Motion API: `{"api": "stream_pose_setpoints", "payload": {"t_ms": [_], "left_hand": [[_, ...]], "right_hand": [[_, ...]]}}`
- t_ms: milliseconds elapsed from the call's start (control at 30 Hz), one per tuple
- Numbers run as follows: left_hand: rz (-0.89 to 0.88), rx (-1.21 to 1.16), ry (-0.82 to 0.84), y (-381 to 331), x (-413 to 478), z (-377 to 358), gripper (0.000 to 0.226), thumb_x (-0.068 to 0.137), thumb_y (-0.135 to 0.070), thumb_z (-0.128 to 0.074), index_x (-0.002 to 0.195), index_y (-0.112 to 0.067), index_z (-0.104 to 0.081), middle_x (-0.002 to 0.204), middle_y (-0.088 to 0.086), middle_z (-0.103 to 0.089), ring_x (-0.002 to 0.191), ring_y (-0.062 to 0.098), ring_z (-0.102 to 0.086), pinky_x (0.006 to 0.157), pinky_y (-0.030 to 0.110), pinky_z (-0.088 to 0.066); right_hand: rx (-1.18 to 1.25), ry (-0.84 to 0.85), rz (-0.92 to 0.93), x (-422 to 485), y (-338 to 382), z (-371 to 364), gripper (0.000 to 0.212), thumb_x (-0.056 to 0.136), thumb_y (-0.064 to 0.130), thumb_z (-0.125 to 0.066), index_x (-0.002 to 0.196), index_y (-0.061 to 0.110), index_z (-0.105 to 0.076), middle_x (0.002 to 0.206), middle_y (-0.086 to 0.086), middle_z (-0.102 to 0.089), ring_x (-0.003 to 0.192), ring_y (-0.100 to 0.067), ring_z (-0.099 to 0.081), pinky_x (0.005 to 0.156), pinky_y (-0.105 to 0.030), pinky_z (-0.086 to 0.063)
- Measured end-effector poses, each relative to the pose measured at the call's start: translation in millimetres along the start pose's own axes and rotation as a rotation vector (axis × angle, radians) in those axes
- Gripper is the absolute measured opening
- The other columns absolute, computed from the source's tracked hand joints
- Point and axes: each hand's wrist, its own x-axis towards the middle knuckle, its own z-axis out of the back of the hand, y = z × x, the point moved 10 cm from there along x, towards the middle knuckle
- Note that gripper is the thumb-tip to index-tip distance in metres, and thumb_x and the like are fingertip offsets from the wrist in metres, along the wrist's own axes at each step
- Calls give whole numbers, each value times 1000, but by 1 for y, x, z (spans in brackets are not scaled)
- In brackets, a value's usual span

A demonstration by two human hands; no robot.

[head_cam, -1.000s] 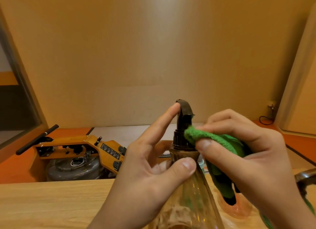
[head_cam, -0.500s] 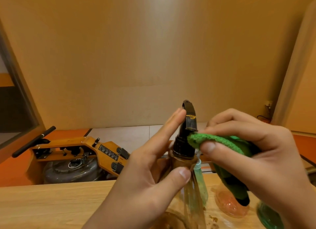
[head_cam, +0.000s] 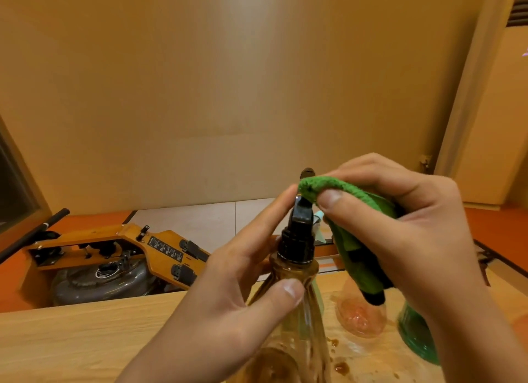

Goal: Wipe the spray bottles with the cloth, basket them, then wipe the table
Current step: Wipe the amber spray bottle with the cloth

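Observation:
An amber see-through spray bottle (head_cam: 294,319) with a black spray head (head_cam: 298,234) stands raised in front of me. My left hand (head_cam: 228,297) grips its neck, thumb across the shoulder and forefinger up against the spray head. My right hand (head_cam: 405,228) pinches a green cloth (head_cam: 343,199) and presses its folded edge onto the top of the spray head. An orange bottle (head_cam: 360,314) and a green bottle (head_cam: 414,337) stand on the wooden table (head_cam: 85,339) behind, partly hidden by my right hand.
Brown liquid drops (head_cam: 340,367) lie on the table by the bottles. Beyond the table's far edge sits an orange machine (head_cam: 120,251) with a grey tank on the floor. A tall air conditioner (head_cam: 491,111) stands at the right wall.
The cloth has moved up from the side of the spray head's collar to its top. The camera has tipped down a little, so more of the table and bottles shows.

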Motion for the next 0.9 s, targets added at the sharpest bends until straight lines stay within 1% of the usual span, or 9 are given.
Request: {"api": "stream_pose_setpoints", "payload": {"t_ms": [133, 233, 333, 500, 633, 667, 800, 833, 900], "left_hand": [[7, 63, 57, 3, 0, -4, 81, 94, 0, -60, 151, -52, -35, 152, -29, -47, 143, 0, -44, 113, 20, -38], [15, 87, 70, 7, 1, -5, 80, 95, 0, -59, 152, -50, -35, 156, -27, -44, 147, 1, -38, 119, 27, -35], [29, 97, 75, 11, 1, -5, 81, 95, 0, -59, 152, -52, -35, 156, -28, -42, 148, 0, -36, 121, 32, -35], [15, 120, 95, 9, 0, -7, 80, 95, -1, -59, 154, -49, -33, 158, -28, -40, 150, 1, -32, 121, 30, -29], [8, 126, 107, 9, 0, -7, 79, 96, -1, -58, 155, -47, -32, 161, -25, -37, 153, 3, -29, 123, 34, -28], [8, 120, 118, 9, 0, -8, 79, 96, -1, -58, 155, -45, -32, 161, -24, -37, 153, 4, -28, 123, 35, -29], [-7, 90, 147, 5, -2, -12, 78, 97, 0, -59, 155, -45, -33, 160, -25, -38, 152, 2, -30, 121, 26, -30], [-7, 84, 149, 4, -2, -12, 78, 97, 0, -59, 154, -45, -33, 160, -25, -38, 152, 2, -31, 120, 26, -31], [-6, 77, 135, 4, -2, -10, 77, 96, -2, -61, 154, -46, -34, 159, -25, -41, 150, 2, -34, 118, 25, -34]], "right_hand": [[-23, -44, -124, 9, -23, 14, 5, 85, 15, -78, 87, 18, -80, 86, 3, -71, 75, -15, -69, 59, -27, -55], [-19, -29, -221, 13, -31, 16, 4, 85, 16, -78, 86, 20, -80, 85, 3, -71, 72, -13, -67, 57, -23, -53], [5, 99, -195, 13, -25, 12, 6, 82, 22, -80, 86, 17, -80, 87, 0, -71, 70, -17, -68, 58, -23, -55], [-87, 25, -205, 15, -31, 20, 4, 84, 19, -78, 86, 21, -81, 87, 3, -71, 74, -14, -68, 58, -20, -53], [-16, 213, -146, 11, -21, 12, 12, 80, 25, -84, 90, 19, -82, 90, -1, -71, 76, -22, -69, 58, -26, -55], [-33, 214, -138, 11, -20, 14, 13, 80, 26, -83, 90, 19, -82, 90, -1, -71, 76, -23, -69, 57, -28, -55], [-117, -21, -206, 16, -36, 33, 4, 85, 17, -80, 87, 21, -80, 87, 2, -72, 78, -17, -68, 65, -37, -56], [-112, -44, -240, 16, -41, 34, 6, 85, 16, -78, 87, 21, -80, 87, 2, -72, 78, -17, -68, 66, -37, -55], [-71, 27, -267, 15, -41, 29, 4, 85, 19, -80, 87, 20, -81, 89, 0, -72, 80, -18, -68, 67, -34, -55]]}}
